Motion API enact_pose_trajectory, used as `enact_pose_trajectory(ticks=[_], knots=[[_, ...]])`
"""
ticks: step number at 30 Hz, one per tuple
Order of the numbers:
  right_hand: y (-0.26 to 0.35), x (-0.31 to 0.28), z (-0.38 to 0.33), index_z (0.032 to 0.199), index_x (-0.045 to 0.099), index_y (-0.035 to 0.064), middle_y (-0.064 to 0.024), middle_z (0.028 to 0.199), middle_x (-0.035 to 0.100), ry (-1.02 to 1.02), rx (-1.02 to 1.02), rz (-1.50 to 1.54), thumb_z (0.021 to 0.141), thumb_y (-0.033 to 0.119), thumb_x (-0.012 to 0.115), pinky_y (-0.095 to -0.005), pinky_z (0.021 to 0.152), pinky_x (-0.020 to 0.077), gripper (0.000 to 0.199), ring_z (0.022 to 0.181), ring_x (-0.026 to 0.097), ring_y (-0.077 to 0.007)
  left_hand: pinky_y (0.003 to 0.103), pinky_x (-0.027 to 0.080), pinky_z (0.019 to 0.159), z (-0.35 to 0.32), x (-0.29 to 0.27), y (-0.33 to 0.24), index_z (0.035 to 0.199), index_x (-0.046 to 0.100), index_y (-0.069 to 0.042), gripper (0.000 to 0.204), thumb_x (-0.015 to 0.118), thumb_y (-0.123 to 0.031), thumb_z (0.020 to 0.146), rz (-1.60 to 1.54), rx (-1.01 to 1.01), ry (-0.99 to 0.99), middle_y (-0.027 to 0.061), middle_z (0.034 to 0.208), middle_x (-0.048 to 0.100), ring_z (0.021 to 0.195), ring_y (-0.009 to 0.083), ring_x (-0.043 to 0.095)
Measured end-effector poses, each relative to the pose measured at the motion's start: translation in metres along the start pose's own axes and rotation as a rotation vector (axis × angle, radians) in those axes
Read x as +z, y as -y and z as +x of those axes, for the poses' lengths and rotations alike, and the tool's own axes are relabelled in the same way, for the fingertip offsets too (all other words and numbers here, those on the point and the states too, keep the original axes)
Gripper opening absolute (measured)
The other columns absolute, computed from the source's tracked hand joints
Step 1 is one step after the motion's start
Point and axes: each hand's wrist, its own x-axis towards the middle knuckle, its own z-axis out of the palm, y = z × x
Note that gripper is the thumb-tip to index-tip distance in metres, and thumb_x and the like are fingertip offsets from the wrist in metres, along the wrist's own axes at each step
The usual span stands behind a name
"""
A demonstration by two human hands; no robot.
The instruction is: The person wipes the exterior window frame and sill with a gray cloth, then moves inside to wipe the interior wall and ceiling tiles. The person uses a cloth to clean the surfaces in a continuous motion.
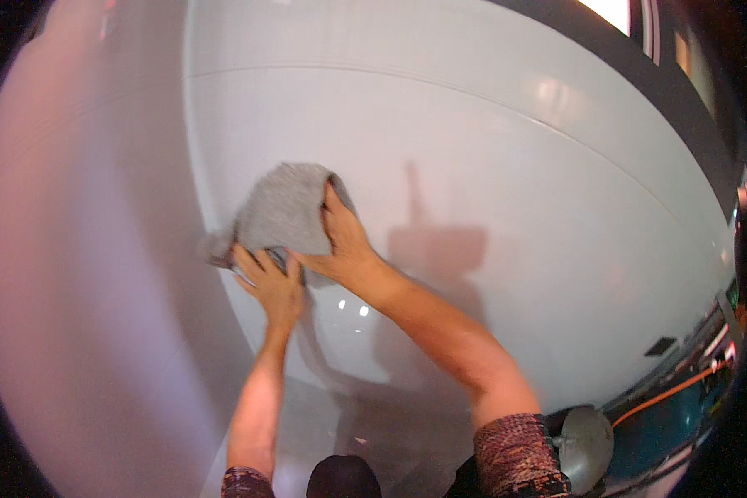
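Note:
A grey cloth is pressed flat against a glossy white wall panel in front of me. My right hand lies on the cloth's right edge, fingers pointing up. My left hand grips the cloth's lower left corner, just below and beside the right hand. Both forearms reach up from the lower edge, with patterned dark red sleeves at the elbows.
A white wall meets the panel at a corner on the left. At lower right sit a round metal disc, an orange cable and a teal surface. A dark frame runs along the upper right.

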Motion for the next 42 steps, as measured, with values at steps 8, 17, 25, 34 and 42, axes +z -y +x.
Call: enact_pose_trajectory(ticks=[8, 17, 25, 34, 42], knots=[[0.060, -0.111, 0.041, 0.137, 0.035, 0.0045, -0.0130, 0.136, 0.042, -0.170, 0.044, -0.253, 0.076, 0.037, 0.065, -0.0452, 0.113, 0.0136, 0.075, 0.131, 0.030, -0.0302, 0.062, 0.003, 0.106, 0.038, -0.025, -0.109, 0.135, 0.029, 0.000, 0.064, 0.043, -0.046, 0.092, -0.034, 0.376, -0.240, 0.0261, 0.149, 0.005, 0.139, 0.0426, 0.003], [0.084, -0.276, -0.002, 0.115, 0.062, 0.0129, -0.0112, 0.124, 0.054, -0.162, -0.005, -1.220, 0.078, 0.051, 0.061, -0.0449, 0.102, 0.0299, 0.053, 0.119, 0.044, -0.0329, 0.063, 0.004, 0.106, 0.005, -0.028, -0.273, 0.131, 0.046, -0.018, 0.061, 0.060, -0.047, 0.080, -0.115, 0.752, -0.313, 0.0168, 0.151, 0.015, 0.140, 0.0382, 0.008], [0.090, -0.348, -0.168, 0.117, 0.061, 0.0142, -0.0149, 0.128, 0.052, -0.135, 0.433, -1.181, 0.081, 0.049, 0.057, -0.0481, 0.103, 0.0284, 0.050, 0.120, 0.044, -0.0353, 0.067, 0.017, 0.098, -0.116, 0.033, -0.310, 0.123, 0.053, -0.026, 0.057, 0.069, -0.042, 0.071, -0.283, 1.012, -0.080, 0.0067, 0.138, 0.039, 0.126, 0.0307, 0.033], [0.041, -0.276, -0.393, 0.123, 0.054, 0.0095, -0.0121, 0.125, 0.054, 0.164, 0.642, -1.156, 0.081, 0.042, 0.062, -0.0476, 0.101, 0.0325, 0.054, 0.117, 0.047, -0.0349, 0.067, 0.016, 0.100, -0.257, 0.109, -0.161, 0.126, 0.051, -0.022, 0.045, 0.059, -0.032, 0.082, 0.027, 0.971, 0.374, 0.0059, 0.132, 0.047, 0.121, 0.0297, 0.042], [0.048, -0.216, -0.295, 0.126, 0.053, 0.0077, -0.0165, 0.127, 0.053, 0.146, 0.598, -1.009, 0.081, 0.046, 0.060, -0.0495, 0.104, 0.0297, 0.060, 0.120, 0.044, -0.0365, 0.074, 0.009, 0.097, -0.195, 0.068, -0.122, 0.121, 0.054, -0.020, 0.043, 0.062, -0.034, 0.081, 0.041, 0.810, 0.369, 0.0068, 0.130, 0.048, 0.125, 0.0303, 0.039]])
